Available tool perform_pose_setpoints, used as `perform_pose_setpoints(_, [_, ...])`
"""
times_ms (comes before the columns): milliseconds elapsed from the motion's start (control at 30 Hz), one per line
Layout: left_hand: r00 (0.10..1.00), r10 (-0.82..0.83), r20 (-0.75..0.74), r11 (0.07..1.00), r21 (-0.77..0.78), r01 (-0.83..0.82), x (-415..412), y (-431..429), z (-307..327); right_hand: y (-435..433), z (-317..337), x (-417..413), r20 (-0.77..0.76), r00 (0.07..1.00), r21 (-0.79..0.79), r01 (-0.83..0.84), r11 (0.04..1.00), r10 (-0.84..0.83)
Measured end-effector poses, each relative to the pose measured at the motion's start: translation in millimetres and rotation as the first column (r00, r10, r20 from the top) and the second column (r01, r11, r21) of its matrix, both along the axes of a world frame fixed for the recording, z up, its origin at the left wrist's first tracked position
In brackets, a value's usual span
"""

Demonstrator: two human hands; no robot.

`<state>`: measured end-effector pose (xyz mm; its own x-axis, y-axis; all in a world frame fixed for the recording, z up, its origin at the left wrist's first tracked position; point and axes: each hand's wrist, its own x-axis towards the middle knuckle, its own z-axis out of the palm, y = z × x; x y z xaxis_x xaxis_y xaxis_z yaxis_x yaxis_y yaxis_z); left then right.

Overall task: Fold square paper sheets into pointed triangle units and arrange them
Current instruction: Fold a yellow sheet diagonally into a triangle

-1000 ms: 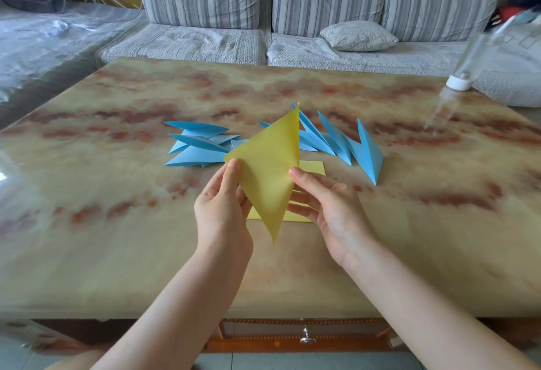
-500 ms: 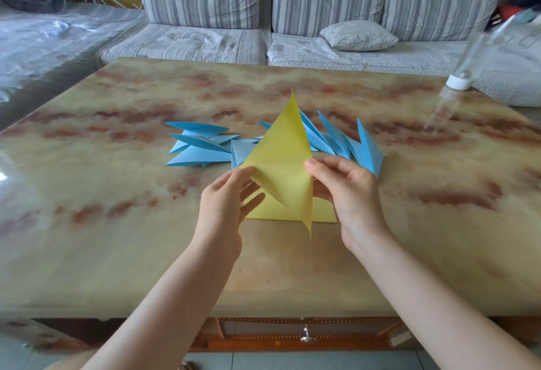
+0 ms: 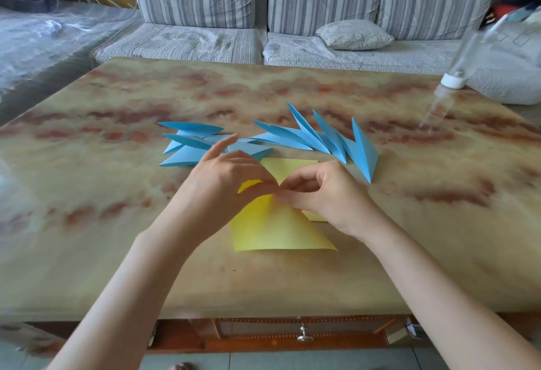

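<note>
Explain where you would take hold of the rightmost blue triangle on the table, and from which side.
Pinch the rightmost blue triangle across its raised fold, near the wide middle, coming from above and the right. It sits tent-like, fold upward; the other blue triangles crowd its left flap, while bare table lies to its right.

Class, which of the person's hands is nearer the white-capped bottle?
Right. The right hand pinches the yellow paper below-left of the bottle; the left hand lies farther left.
</note>
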<state>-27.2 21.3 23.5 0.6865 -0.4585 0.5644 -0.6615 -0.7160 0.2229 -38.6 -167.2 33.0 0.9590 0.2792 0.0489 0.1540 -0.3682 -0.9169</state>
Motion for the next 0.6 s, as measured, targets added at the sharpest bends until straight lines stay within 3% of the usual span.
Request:
perform_pose_setpoints(200, [0.972, 0.036, -0.233, 0.99, -0.126, -0.067, -6.5, 0.3, 2.8, -3.8, 2.1, 1.0, 0.01, 1.0, -0.067, -0.023, 0.997, 0.024])
perform_pose_setpoints(600, [0.886, 0.034, -0.463, 0.971, -0.194, -0.139, -7.3, 3.5, 7.1, -14.7, 4.8, 8.6, -0.075, 0.997, -0.088, -0.027, 0.996, 0.02])
